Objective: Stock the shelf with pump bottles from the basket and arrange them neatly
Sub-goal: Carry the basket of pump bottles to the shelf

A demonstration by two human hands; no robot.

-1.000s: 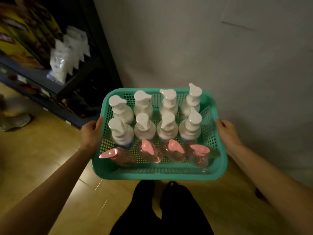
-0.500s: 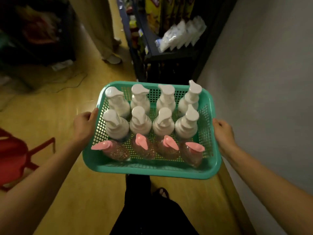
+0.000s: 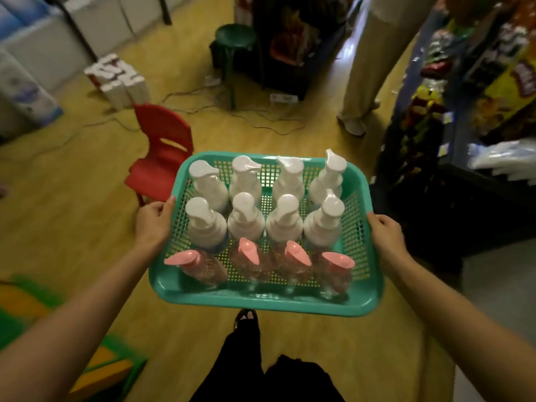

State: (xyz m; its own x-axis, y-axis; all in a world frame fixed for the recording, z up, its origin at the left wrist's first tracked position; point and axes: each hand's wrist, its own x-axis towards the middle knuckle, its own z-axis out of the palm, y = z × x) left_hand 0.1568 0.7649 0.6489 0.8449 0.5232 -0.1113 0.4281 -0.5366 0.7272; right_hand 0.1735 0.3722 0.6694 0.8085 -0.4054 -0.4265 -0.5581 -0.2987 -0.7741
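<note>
Basket [image 3: 261,300] of pump bottles [image 3: 246,221] held between left hand [image 3: 152,224] and right hand [image 3: 385,236].

A red chair [image 3: 162,149] stands on the yellow wood floor [image 3: 72,198]. Behind it sits a pile of white and red boxes [image 3: 117,79]. A green stool [image 3: 235,39] stands farther back. Thin wires [image 3: 203,103] lie on the floor near a white plug strip [image 3: 283,97]. Someone in light trousers [image 3: 374,62] stands on the right. Bright snack bags [image 3: 522,79] and white packs [image 3: 504,158] are far right. A blurry green and yellow thing [image 3: 29,300] is bottom left
</note>
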